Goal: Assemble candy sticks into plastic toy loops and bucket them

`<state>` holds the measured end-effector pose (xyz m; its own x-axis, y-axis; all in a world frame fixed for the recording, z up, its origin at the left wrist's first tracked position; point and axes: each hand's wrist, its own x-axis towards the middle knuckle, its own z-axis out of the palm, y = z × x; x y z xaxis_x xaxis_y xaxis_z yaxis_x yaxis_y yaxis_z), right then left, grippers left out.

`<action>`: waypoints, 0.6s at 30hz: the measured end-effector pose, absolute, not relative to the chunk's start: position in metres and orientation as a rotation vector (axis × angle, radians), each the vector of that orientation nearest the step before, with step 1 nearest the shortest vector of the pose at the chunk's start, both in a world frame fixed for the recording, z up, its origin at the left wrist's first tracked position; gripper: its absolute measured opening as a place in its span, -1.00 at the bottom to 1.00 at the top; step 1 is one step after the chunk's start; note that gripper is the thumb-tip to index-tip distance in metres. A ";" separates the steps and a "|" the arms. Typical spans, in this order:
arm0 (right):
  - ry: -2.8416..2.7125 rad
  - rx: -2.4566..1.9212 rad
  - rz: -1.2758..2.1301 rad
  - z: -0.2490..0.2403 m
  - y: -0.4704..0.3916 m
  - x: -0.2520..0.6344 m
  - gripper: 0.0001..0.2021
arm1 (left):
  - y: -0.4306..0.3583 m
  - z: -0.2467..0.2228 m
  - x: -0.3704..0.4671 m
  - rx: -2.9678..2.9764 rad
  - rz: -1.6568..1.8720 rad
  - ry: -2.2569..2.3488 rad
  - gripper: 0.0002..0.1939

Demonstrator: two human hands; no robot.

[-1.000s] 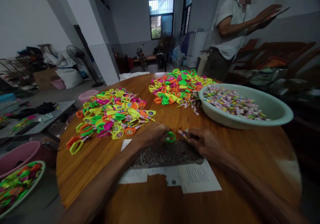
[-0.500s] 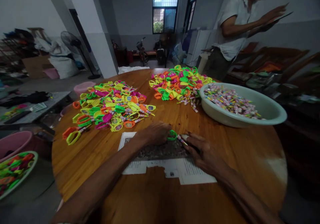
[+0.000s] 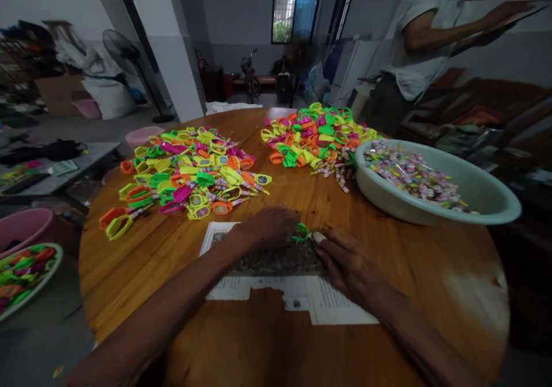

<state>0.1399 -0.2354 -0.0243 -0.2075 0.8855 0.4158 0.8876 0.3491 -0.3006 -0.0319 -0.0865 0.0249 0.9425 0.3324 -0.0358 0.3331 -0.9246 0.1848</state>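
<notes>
My left hand [image 3: 276, 227] is closed on a green plastic watch-shaped ring [image 3: 301, 233], which sticks out to the right of its fingers. My right hand [image 3: 345, 256] is closed on a small wrapped candy tube [image 3: 318, 237], its end close to the green ring. Under both hands lies a dark, speckled slab [image 3: 280, 260] on printed paper sheets [image 3: 340, 303]. Beyond my left hand spreads a pile of coloured toy watches with candy tubes [image 3: 194, 174].
A second watch pile [image 3: 314, 137] lies at the table's back. A pale green basin [image 3: 487, 197] of wrapped candies stands at the right. The round wooden table [image 3: 138, 272] has a person [image 3: 426, 48] behind it; a tub of watches [image 3: 60, 266] sits lower left.
The view has shifted a little. The candy tube in my right hand shows less of its length, and its end is nearer the green ring. The person's arms appear farther right.
</notes>
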 end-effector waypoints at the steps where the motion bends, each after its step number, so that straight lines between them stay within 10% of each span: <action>1: -2.150 -1.523 -0.052 -0.023 -0.236 0.140 -0.84 | -0.085 0.023 -0.032 2.914 0.010 0.485 -0.78; 18: -2.469 -1.603 -0.095 -0.012 -0.230 0.134 -0.76 | -0.071 0.007 -0.034 2.864 0.111 0.343 -0.86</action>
<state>0.1339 -0.2297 -0.0115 -0.3940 0.8974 0.1986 0.9100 0.4112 -0.0526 -0.0339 -0.0708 0.0074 0.9693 0.2419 0.0450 0.2225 -0.9399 0.2591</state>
